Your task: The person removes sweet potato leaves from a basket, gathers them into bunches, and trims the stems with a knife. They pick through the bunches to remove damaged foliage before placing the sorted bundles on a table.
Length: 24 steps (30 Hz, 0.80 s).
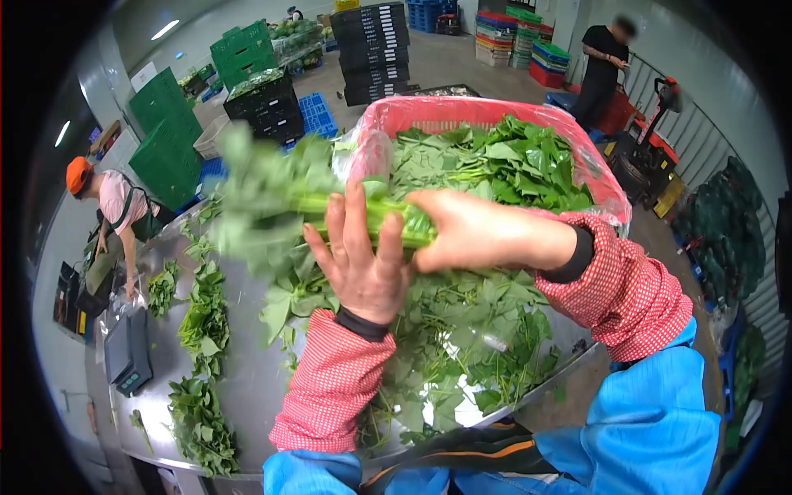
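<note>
A bunch of leafy greens [272, 202] is held up crosswise over the metal table, its leaves to the left and blurred by motion. My right hand [478, 231] is closed around the stem end. My left hand [363, 260] is open, back toward me, its fingers spread upward across the stems, which pass behind it. Loose leaves and stems [462, 346] cover the table beneath my hands. Just beyond, a pink crate [495, 107] lined with clear plastic holds more greens [520, 161].
Several bunches [202, 322] lie in a row along the metal table [256, 388]. A scale [128, 351] stands at its left edge, where a person in an orange cap [124, 202] bends over. Stacked crates [371, 54], another person [606, 70] and a pallet jack [648, 140] are behind.
</note>
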{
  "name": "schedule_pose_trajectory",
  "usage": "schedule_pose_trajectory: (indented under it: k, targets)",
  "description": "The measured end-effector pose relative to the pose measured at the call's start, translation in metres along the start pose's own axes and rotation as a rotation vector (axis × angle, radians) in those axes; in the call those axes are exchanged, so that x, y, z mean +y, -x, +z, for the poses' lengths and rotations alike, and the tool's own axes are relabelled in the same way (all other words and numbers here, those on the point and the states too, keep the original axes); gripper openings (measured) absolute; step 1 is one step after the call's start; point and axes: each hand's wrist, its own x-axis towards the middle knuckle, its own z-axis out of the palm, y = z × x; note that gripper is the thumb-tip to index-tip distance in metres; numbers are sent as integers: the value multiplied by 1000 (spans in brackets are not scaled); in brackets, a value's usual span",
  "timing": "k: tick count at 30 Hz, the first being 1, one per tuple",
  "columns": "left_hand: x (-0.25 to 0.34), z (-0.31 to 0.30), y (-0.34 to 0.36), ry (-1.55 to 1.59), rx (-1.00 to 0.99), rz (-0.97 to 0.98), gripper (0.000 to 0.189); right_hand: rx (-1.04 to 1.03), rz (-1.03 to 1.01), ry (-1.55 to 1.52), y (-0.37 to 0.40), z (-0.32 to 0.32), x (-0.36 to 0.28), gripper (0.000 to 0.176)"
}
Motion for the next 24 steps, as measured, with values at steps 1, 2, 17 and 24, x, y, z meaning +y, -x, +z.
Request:
schedule_pose_trajectory:
  k: [1,2,17,24]
  targets:
    - [-2,-7,-1,-34,-51,-42,74,-41,-42,90,3,9,-1,52]
    - [-1,-17,-4,-54,-113,-50,57,-43,-54,75,2,15,2,60]
    - [-24,-6,56,862,-409,-944,28,409,-444,696,45,86,62,34]
    - [-12,-61,42,1325,-556,-1103,38,501,-328,131,39,100,31,23]
